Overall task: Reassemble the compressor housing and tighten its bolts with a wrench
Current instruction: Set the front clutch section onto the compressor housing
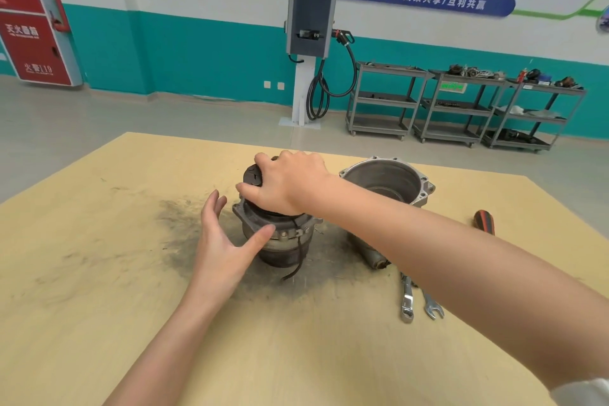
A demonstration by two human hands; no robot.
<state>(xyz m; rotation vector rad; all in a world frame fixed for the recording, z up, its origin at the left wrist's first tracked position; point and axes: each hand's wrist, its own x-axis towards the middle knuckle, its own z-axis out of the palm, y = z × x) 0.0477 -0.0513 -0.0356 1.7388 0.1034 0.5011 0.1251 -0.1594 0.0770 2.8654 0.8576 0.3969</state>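
- Lying nearest on the pale wooden counter (99,273) are two bright steel wrenches (417,301), side by side to the right of the work and untouched; no bolt is being tightened yet
- The left hand (224,241) is released, its fingers (214,208) straight beside the grimy dark cylindrical compressor body (280,241), with only the thumb touching its flanged collar
- That body stands upright in the middle of the counter on a sooty smear; it looks like cast metal, so I judge it heavy, rigid and greasy, liable to slip from a bare palm
- A black cable (298,257) hangs down its front and could snag; the flange ears look the surest place to steady it
- The right hand (290,184) is clenched over a dark round inner part (252,175) on top of the body, grasping it from above; it seems stiff, best held around the rim and kept level
- Just beyond, well apart, sits the open silver aluminium housing bowl (389,180), mouth up; probably lighter, with edges fit for gripping at the rim
- A red and black screwdriver handle (484,221) lies to the right
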